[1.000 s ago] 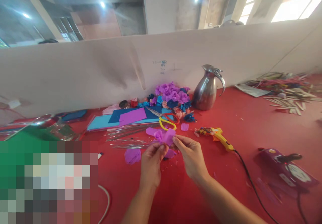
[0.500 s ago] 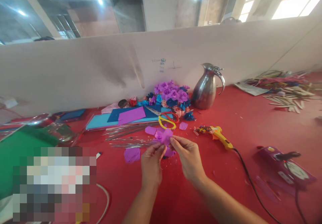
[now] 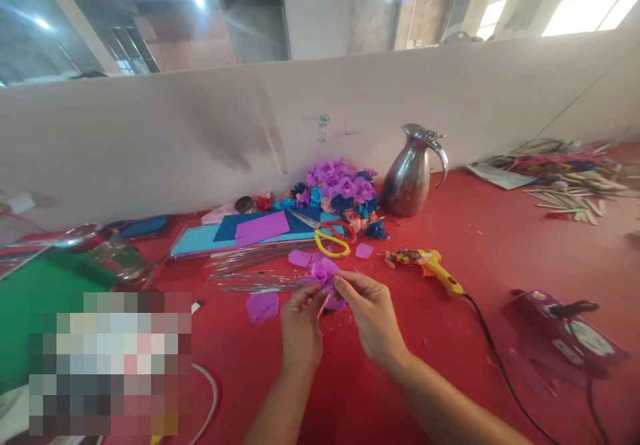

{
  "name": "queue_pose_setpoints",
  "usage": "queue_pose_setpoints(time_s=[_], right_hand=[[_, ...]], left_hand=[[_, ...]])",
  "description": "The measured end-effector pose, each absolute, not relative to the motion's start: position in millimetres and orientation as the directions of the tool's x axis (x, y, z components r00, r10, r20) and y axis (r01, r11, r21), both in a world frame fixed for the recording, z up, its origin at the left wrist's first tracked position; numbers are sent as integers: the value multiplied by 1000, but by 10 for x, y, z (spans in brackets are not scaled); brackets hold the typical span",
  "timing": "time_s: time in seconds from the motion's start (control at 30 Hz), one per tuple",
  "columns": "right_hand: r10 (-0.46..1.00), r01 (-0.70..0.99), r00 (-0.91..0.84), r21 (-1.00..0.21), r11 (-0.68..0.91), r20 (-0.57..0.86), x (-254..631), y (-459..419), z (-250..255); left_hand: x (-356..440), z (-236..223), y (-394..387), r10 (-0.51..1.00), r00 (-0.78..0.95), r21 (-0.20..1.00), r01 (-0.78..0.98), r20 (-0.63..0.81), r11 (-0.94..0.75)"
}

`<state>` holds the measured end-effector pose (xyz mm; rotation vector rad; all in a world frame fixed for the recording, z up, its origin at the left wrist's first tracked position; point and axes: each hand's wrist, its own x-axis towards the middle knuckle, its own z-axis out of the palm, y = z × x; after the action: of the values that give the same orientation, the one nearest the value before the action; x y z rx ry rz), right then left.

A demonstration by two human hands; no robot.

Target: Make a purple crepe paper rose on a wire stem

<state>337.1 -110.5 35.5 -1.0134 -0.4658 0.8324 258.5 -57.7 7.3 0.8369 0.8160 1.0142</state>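
Note:
A small purple paper flower [image 3: 323, 270] is held between my two hands, just above the red table. My left hand [image 3: 303, 318] pinches it from below; the stem or base is hidden by the fingers. My right hand [image 3: 370, 308] is closed on a petal at the flower's right side, thumb against forefinger. Loose purple petals [image 3: 263, 307] lie to the left of my left hand, and a single petal [image 3: 365, 250] lies beyond my right hand. Scissors [image 3: 333, 239] with yellow and red handles rest just past the flower.
A yellow glue gun [image 3: 440, 275] lies to the right, its cord running to a purple power strip [image 3: 570, 331]. Thin wires [image 3: 260, 283] lie at left. Behind stand finished paper flowers [image 3: 345, 185], paper sheets [image 3: 263, 228] and a steel jug [image 3: 411, 175]. Wooden sticks [image 3: 565, 203] lie far right.
The purple petal in my right hand has moved left and in against the flower, where it now lies around its right side. My left hand keeps its pinch.

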Motion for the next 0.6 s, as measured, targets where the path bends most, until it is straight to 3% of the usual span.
queue_pose_setpoints(time_s=[0.6], right_hand=[[778, -364, 628, -882, 298, 3, 3336, -1144, 273]], left_hand=[[2578, 78, -590, 938, 310, 880, -387, -156, 275]])
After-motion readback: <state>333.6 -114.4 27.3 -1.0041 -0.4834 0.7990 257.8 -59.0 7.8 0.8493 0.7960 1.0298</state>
